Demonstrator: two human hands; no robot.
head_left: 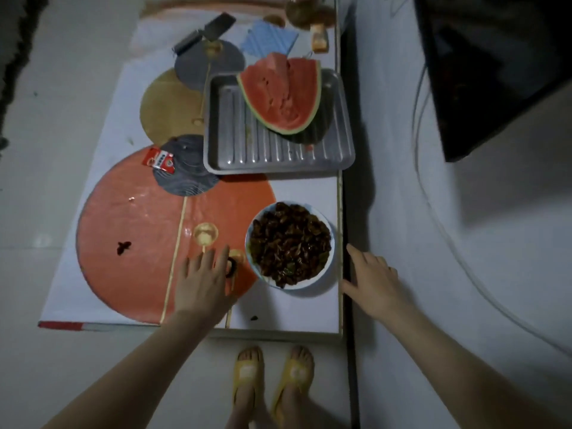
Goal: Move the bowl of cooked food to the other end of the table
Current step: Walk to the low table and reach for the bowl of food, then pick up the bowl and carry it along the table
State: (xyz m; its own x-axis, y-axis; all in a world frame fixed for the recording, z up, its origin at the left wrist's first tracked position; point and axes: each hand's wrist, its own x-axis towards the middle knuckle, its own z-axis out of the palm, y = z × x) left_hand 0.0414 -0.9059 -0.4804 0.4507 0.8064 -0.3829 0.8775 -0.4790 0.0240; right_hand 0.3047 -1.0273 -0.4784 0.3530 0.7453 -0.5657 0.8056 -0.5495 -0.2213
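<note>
A white bowl (328, 267) heaped with dark cooked food sits on the near right part of the low table (306, 311). My left hand (204, 280) hovers over the table just left of the bowl, fingers spread, holding nothing. To the right of the bowl, my right hand (371, 280) is past the table's right edge, fingers apart and empty. Neither hand touches the bowl.
A metal tray (247, 150) with a large watermelon piece (281, 94) stands beyond the bowl. A red packet (159, 160) lies mid-left. At the far end are a cleaver (205, 30), a blue cloth (267, 38), a small bottle (318, 38) and jars (301, 10). A white wall with a cable runs along the right.
</note>
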